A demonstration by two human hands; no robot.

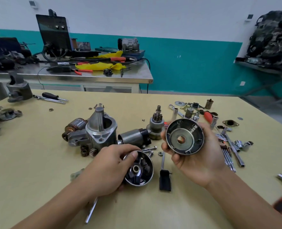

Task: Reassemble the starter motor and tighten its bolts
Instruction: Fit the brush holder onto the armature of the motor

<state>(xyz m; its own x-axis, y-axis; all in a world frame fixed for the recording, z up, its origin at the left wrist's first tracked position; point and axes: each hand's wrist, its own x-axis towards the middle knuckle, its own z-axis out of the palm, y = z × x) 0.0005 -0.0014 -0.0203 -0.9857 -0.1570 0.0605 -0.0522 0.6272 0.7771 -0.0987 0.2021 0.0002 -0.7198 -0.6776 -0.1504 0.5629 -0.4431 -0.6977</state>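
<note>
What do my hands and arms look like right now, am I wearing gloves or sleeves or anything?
No gloves and no sleeves in view. The left hand and right hand are bare, and both forearms are uncovered up to the frame edge. No watch, ring or wristband shows, and the visible fingernails are short.

Landmark: steel workbench (87, 76), standing against the back wall.
Wall (186, 22): white above the bench, teal band (194, 66) running behind it and on to the right.
Near table (37, 154): pale yellow-tan top, in front of the bench.
Shelf (259, 66): right of the bench, by the wall, holding a dark engine-like mass (272, 40).
Floor (269, 103): grey, right of the bench.
Light: even, bright, soft shadows.
</note>
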